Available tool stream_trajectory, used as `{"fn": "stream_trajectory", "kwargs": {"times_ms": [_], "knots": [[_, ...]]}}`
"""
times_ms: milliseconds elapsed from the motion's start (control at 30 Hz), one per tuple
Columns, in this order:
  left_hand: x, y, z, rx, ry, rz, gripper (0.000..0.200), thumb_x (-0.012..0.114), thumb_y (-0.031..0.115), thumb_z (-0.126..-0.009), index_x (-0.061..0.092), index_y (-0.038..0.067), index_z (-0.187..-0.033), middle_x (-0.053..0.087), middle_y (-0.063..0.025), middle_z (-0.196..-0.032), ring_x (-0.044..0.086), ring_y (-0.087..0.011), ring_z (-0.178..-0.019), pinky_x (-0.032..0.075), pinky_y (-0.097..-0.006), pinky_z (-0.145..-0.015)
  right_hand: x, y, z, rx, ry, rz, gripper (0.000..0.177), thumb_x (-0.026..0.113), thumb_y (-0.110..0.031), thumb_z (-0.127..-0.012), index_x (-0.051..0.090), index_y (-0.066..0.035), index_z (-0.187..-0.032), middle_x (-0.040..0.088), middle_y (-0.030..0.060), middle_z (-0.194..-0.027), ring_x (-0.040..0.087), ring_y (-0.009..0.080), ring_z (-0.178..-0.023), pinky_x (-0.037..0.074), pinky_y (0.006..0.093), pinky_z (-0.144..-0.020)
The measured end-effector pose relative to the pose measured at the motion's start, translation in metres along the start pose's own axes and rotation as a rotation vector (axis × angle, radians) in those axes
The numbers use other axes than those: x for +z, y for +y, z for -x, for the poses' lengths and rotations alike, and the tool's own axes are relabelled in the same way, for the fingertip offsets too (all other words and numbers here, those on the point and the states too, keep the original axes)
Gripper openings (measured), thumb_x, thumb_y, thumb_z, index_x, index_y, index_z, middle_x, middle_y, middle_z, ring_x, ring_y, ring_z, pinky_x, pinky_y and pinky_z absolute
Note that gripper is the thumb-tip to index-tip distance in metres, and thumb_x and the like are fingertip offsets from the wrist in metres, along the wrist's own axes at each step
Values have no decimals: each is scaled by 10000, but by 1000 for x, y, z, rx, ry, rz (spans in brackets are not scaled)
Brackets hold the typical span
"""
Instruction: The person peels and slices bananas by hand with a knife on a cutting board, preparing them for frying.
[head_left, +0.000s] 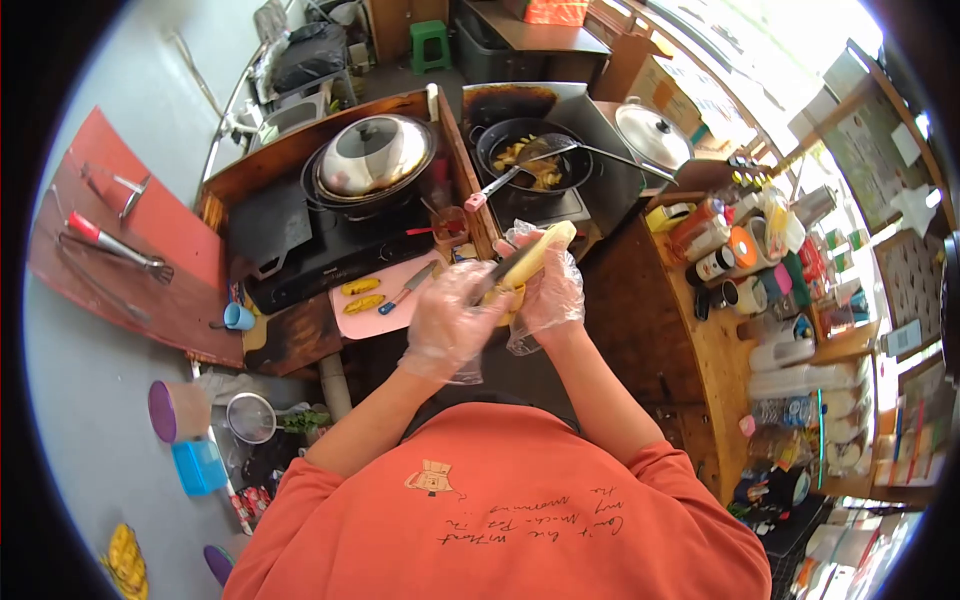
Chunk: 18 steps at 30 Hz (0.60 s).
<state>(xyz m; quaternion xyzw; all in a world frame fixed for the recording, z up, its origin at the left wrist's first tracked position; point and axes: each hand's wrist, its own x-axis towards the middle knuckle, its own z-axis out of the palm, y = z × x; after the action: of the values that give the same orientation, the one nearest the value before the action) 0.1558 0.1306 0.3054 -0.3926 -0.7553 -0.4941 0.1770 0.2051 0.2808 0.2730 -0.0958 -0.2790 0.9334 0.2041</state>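
Note:
Both my hands wear clear plastic gloves and meet over the board's right edge. My right hand [550,290] is wrapped round a pale, peeled banana [540,254], which tilts up to the right. My left hand [452,315] is closed at the banana's lower left side, on yellow banana peel [516,297]. A dark strip runs along the banana there. Left of my hands, a pink cutting board [362,324] carries two yellow bananas [363,302] and a knife [408,287] with a blue-ended handle.
A wok [490,165] ahead holds yellow pieces, with a skimmer [545,147] and another long-handled utensil across it. A lidded pan [372,155] stands on the left stove. Behind the board is a red-brown container [450,225]. Bottles and jars [712,262] crowd the right counter.

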Motion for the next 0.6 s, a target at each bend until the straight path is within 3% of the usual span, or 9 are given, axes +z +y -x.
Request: {"fn": "stream_trajectory", "kwargs": {"times_ms": [33, 67, 300, 400, 467, 500, 600], "knots": [[3, 6, 1, -112, -85, 27, 299, 770, 260, -852, 702, 9, -1000, 696, -160, -916, 683, -360, -862, 538, -422, -768, 4, 3, 2, -21, -55, 5, 377, 559, -398, -1036, 502, -90, -1246, 571, 101, -1246, 577, 316, -1230, 493, 496, -1017], [5, 9, 0, -222, -172, 58, 285, 751, 265, -866, 701, 9, -982, 691, -169, -921, 680, -367, -868, 537, -423, -768, 8, 4, 1, -12, -68, 13, 377, 559, -398, -1036, 502, -90, -1246, 571, 101, -1246, 577, 316, -1230, 493, 496, -1017], [9, 7, -1, -253, -268, -33, 218, 687, 222, -897, 708, 17, -966, 686, -207, -911, 668, -400, -871, 522, -466, -747, 10, 7, 3, -41, 147, -46, 389, 525, -424, -1043, 523, -120, -1286, 584, 84, -1288, 542, 322, -1306, 471, 509, -1035], [8, 7, -7, -293, -273, -50, 200, 687, 207, -891, 716, 23, -964, 688, -214, -895, 666, -405, -865, 520, -473, -738, 2, 6, 6, -31, 195, -127, 426, 472, -402, -1075, 476, -72, -1346, 576, 101, -1341, 542, 292, -1299, 433, 486, -1077], [10, 6, -11, -307, -256, -34, 185, 689, 196, -884, 717, 28, -955, 688, -211, -885, 668, -403, -860, 521, -469, -738, -4, 2, 6, -114, 99, 489, 447, 496, -363, -1073, 465, -41, -1382, 575, 121, -1371, 525, 310, -1321, 425, 474, -1094], [10, 4, -12, -328, -235, -21, 171, 690, 185, -876, 717, 32, -946, 688, -208, -874, 670, -400, -855, 522, -465, -737, -8, 0, 12, -5, 185, 59, 454, 539, -295, -1062, 460, 0, -1398, 580, 149, -1370, 540, 329, -1307, 444, 457, -1096], [10, -2, -18, -169, -202, 0, 150, 691, 154, -854, 715, 38, -946, 694, -191, -876, 674, -390, -831, 531, -460, -732, -16, -1, 19, 37, 228, 119, 363, 607, -234, -1028, 523, -33, -1319, 618, 127, -1283, 617, 293, -1191, 498, 446, -1053]]}}
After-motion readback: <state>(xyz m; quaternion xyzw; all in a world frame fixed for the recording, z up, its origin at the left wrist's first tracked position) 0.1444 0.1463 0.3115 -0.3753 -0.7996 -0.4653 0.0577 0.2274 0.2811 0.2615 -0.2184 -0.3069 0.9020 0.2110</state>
